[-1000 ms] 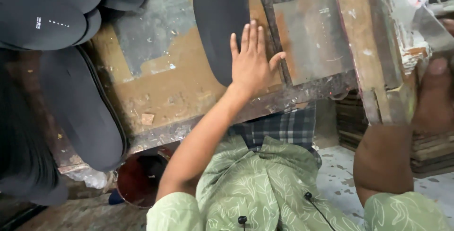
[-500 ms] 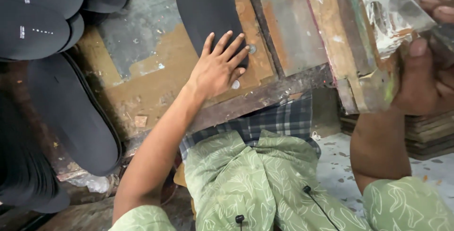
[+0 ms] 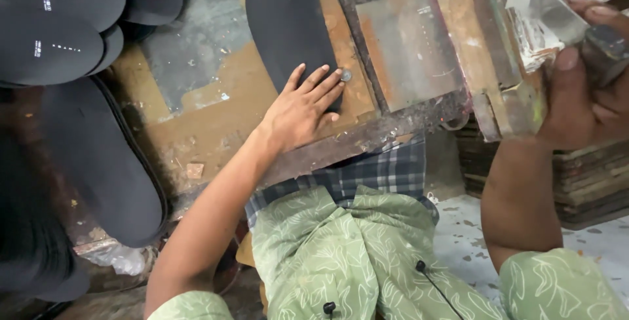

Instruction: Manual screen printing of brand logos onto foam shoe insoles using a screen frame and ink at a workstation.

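One head-worn camera looks steeply down, close over the worn workbench [image 3: 216,130] and the person's lap

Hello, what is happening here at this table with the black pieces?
A person in a green patterned shirt sits at a worn wooden table. The left hand lies flat on the lower end of a black sole placed on the table. The right hand grips a paint-stained wooden frame, lifted at the table's right side. More black soles are piled on the left; some carry small white marks.
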